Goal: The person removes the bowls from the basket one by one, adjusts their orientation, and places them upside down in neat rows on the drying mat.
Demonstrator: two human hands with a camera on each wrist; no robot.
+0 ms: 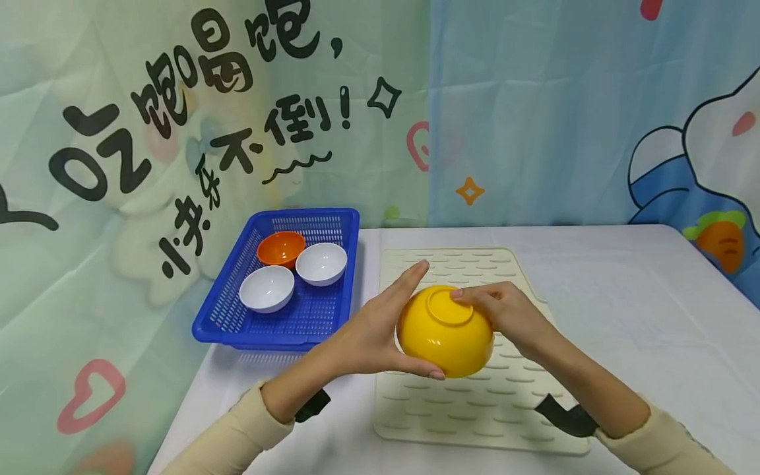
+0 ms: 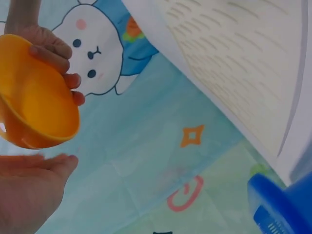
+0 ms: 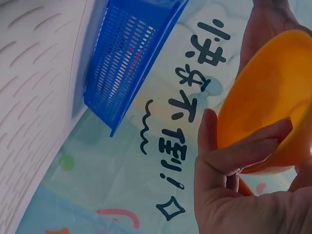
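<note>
A yellow bowl (image 1: 445,336) is held tilted above the cream mat, its round foot toward the head camera. My right hand (image 1: 516,315) grips it from the right, thumb on the foot and fingers over the rim onto the inner side, as the right wrist view shows. On the other side my left hand (image 1: 377,336) spreads wide around the bowl, thumb and fingers extended. Its straight fingers lie close along the bowl's outside in the left wrist view. The bowl's yellow inside (image 3: 273,97) faces the right wrist camera.
At the left stands a blue plastic basket (image 1: 320,326) holding an orange bowl (image 1: 280,249), a white bowl (image 1: 267,290) and a second white bowl (image 1: 322,265). The cream ridged mat (image 1: 427,415) lies on the white-covered table (image 1: 647,316). A printed curtain (image 1: 534,119) hangs behind.
</note>
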